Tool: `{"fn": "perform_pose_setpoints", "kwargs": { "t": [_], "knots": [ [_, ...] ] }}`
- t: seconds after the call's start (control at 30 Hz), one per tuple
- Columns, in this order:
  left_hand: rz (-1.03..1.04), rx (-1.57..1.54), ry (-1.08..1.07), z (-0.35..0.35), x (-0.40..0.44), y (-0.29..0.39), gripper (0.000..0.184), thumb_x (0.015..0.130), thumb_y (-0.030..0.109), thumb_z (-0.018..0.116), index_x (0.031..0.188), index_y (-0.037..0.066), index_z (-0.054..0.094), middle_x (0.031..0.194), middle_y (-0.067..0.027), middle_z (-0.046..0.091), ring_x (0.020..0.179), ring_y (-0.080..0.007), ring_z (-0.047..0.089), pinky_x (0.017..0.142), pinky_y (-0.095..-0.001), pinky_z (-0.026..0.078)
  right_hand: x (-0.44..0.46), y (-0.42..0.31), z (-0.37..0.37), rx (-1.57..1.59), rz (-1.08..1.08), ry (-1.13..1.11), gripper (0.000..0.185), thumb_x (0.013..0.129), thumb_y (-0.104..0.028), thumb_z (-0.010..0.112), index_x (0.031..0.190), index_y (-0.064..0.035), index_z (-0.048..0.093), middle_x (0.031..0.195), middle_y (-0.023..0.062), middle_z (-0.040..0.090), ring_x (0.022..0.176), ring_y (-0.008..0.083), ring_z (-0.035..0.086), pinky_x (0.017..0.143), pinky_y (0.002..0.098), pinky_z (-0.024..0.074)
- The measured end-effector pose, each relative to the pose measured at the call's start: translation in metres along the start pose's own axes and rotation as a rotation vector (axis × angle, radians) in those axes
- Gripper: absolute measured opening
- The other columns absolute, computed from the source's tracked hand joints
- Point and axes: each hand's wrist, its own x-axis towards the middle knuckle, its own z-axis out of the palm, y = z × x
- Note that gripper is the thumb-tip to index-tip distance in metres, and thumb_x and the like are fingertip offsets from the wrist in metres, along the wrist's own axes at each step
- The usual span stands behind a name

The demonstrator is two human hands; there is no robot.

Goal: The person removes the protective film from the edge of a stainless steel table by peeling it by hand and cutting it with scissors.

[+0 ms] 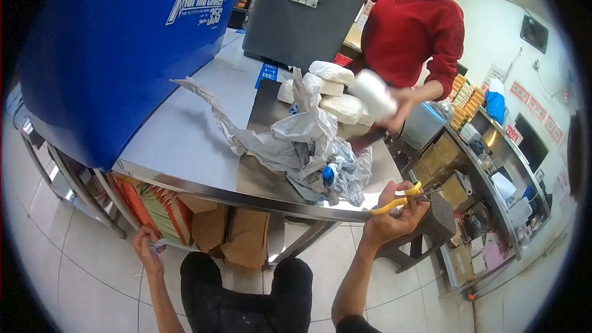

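Note:
My right hand (390,227) is closed around yellow-handled scissors (387,207) just off the table's front corner. Low on the left, away from the table top, my left hand (148,250) is closed on a small scrap of whitish plastic (158,246). A torn, crumpled grey-white plastic bag (306,128) spreads over the table's near edge, with a small blue piece (328,176) on it. Behind it several white wrapped packages (340,108) are piled up. A co-worker's hand (404,108) grips another white package (374,94), blurred by motion.
The steel table (179,135) carries a big blue cooler (117,43) and a grey cooler (302,21). A person in red (410,31) stands across the table. Underneath are cardboard boxes (246,240). At right are a dark stool (425,228) and loaded shelves (487,191).

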Motion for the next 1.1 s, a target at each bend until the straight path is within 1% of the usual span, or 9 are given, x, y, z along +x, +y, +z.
{"fn": "perform_pose_setpoints", "kwargs": {
  "t": [0.13, 0.33, 0.47, 0.5, 0.63, 0.7, 0.83, 0.87, 1.1],
  "knots": [
    [0.225, -0.100, 0.007, 0.017, 0.017, 0.008, 0.026, 0.084, 0.019, 0.041, 0.062, 0.010, 0.034, 0.061, -0.0030, 0.038, 0.047, -0.0110, 0.034, 0.041, -0.0238, 0.026, 0.000, -0.006, -0.002, -0.027, 0.053, -0.032, 0.022, 0.080, -0.002, 0.066, 0.093, -0.0024, 0.048, 0.083, 0.0042, 0.054, 0.082, 0.0125, 0.053, 0.081, 0.0278, 0.0382],
    [0.752, -0.062, 0.190, 0.047, 0.015, 0.026, 0.020, 0.074, 0.011, 0.036, 0.059, 0.008, 0.023, 0.057, -0.0052, 0.026, 0.047, -0.0140, 0.025, 0.044, -0.0272, 0.020, -0.002, -0.002, -0.002, -0.019, 0.042, -0.017, 0.021, 0.081, 0.000, 0.066, 0.095, -0.0008, 0.051, 0.085, 0.0048, 0.056, 0.083, 0.0129, 0.056, 0.082, 0.0280, 0.0413],
    [0.696, -0.078, 0.134, 0.035, 0.000, 0.021, 0.030, 0.084, 0.025, 0.040, 0.063, 0.008, 0.027, 0.061, -0.0044, 0.028, 0.051, -0.0142, 0.029, 0.044, -0.0273, 0.024, -0.001, 0.007, -0.006, -0.096, -0.031, -0.028, 0.023, 0.081, -0.001, 0.067, 0.099, 0.0006, 0.053, 0.086, 0.0038, 0.056, 0.085, 0.0128, 0.057, 0.082, 0.0283, 0.0431],
    [0.616, -0.095, 0.358, 0.041, -0.008, 0.014, 0.032, 0.084, 0.027, 0.041, 0.063, 0.008, 0.027, 0.060, -0.0045, 0.028, 0.051, -0.0139, 0.028, 0.044, -0.0273, 0.023, 0.000, 0.006, -0.003, -0.068, -0.040, 0.011, 0.026, 0.077, 0.000, 0.070, 0.097, -0.0009, 0.053, 0.086, 0.0055, 0.058, 0.081, 0.0120, 0.057, 0.079, 0.0284, 0.0444],
    [0.852, 0.605, 0.426, -0.008, -0.004, -0.026, 0.026, 0.086, 0.026, 0.046, 0.079, 0.003, 0.035, 0.070, -0.0066, 0.035, 0.059, -0.0163, 0.035, 0.055, -0.0301, 0.032, -0.003, 0.024, -0.005, 0.008, 0.058, 0.047, 0.029, 0.077, 0.001, 0.072, 0.099, 0.0012, 0.053, 0.089, 0.0093, 0.060, 0.083, 0.0148, 0.058, 0.080, 0.0297, 0.0462],
    [0.852, 0.534, 0.286, -0.015, -0.004, -0.023, 0.025, 0.087, 0.022, 0.048, 0.096, -0.002, 0.043, 0.075, -0.0079, 0.042, 0.062, -0.0178, 0.041, 0.061, -0.0312, 0.039, -0.003, 0.014, -0.001, -0.013, 0.033, 0.045, 0.030, 0.079, -0.005, 0.073, 0.099, 0.0047, 0.053, 0.089, 0.0119, 0.061, 0.084, 0.0165, 0.059, 0.081, 0.0292, 0.0471],
    [0.741, 0.094, -0.003, 0.028, 0.002, 0.032, 0.025, 0.087, 0.020, 0.047, 0.076, -0.002, 0.045, 0.061, -0.0054, 0.033, 0.050, -0.0151, 0.032, 0.047, -0.0278, 0.028, -0.002, 0.013, -0.004, -0.069, 0.003, 0.023, 0.033, 0.081, -0.012, 0.073, 0.099, 0.0063, 0.052, 0.093, 0.0148, 0.063, 0.089, 0.0185, 0.061, 0.085, 0.0312, 0.0487],
    [0.668, 0.071, 0.095, 0.046, 0.001, 0.045, 0.037, 0.090, 0.022, 0.047, 0.059, 0.003, 0.039, 0.058, -0.0024, 0.029, 0.047, -0.0122, 0.029, 0.044, -0.0263, 0.025, -0.002, 0.011, -0.003, -0.116, -0.008, 0.042, 0.034, 0.081, -0.013, 0.074, 0.098, 0.0066, 0.052, 0.094, 0.0158, 0.063, 0.090, 0.0191, 0.062, 0.086, 0.0317, 0.0490],
    [0.290, 0.160, 0.191, 0.067, 0.028, 0.083, 0.028, 0.096, 0.021, 0.047, 0.075, 0.003, 0.046, 0.063, -0.0018, 0.042, 0.051, -0.0091, 0.039, 0.045, -0.0247, 0.032, -0.001, 0.018, -0.006, -0.061, -0.007, 0.053, 0.035, 0.080, -0.014, 0.074, 0.098, 0.0080, 0.053, 0.095, 0.0161, 0.063, 0.090, 0.0192, 0.063, 0.085, 0.0307, 0.0494]
  ]
}}
